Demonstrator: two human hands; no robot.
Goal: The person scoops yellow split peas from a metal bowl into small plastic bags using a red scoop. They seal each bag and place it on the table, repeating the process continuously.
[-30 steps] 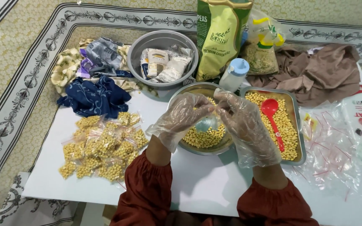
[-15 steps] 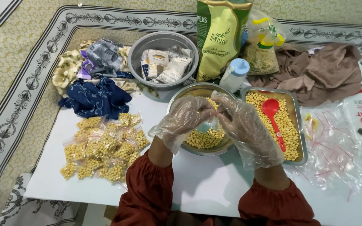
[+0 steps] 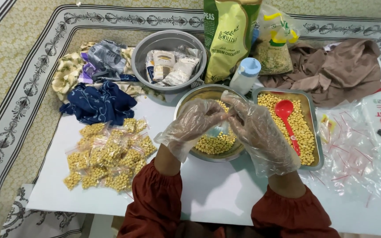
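Both my hands wear loose clear plastic gloves and meet over a round steel bowl (image 3: 182, 102) that is partly filled with yellow chickpeas (image 3: 212, 144). My left hand (image 3: 196, 124) and my right hand (image 3: 261, 132) pinch the top of a small clear bag (image 3: 220, 130) between their fingertips. The bag hangs just above the chickpeas and is mostly hidden by the gloves. Dark red sleeves cover both of my forearms.
A steel tray (image 3: 316, 145) of chickpeas with a red spoon (image 3: 286, 113) lies to the right. Several filled small bags (image 3: 106, 154) lie at the left, empty clear bags (image 3: 353, 150) at the right. Behind stand a grey bowl (image 3: 144, 48) of packets, a green pouch (image 3: 228, 37), a white bottle (image 3: 245, 75) and cloths (image 3: 98, 103).
My hands have stayed over the steel bowl. The fingertips have drawn a little closer together and slightly lower on the small bag.
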